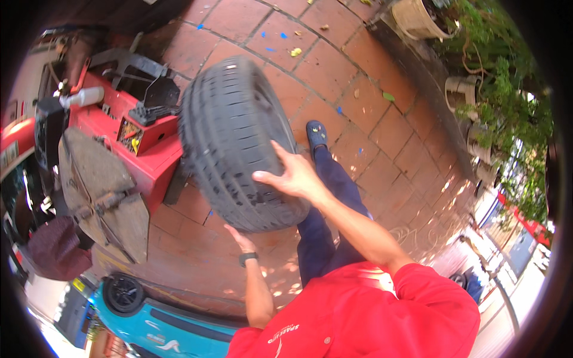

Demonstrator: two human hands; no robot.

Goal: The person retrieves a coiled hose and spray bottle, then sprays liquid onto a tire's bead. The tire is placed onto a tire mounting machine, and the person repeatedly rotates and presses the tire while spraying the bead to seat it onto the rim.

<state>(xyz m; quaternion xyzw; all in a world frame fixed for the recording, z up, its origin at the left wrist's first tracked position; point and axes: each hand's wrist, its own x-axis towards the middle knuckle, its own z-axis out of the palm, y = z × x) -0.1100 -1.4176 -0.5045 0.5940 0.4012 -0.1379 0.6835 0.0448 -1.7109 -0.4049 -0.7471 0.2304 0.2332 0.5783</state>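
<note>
A black car tyre (230, 143), its grooved tread turned toward me, is tilted in front of my legs. Over the tread's right edge lies my right hand (295, 173), thumb and forefinger spread on the rubber; its other fingers are partly hidden. My left hand (240, 238), with a dark watch on the wrist, is close below the tyre's lower edge, its fingers stretched out. Whether it touches the rubber I cannot tell. The sidewall on the right is smeared by motion.
A red machine (158, 170) with a round metal turntable (98, 200) stands at left, close to the tyre. A white bottle (86, 97) lies on it. Lower left is a turquoise car (161, 325). Planters (418, 21) line the right edge of the tiled floor (388, 119).
</note>
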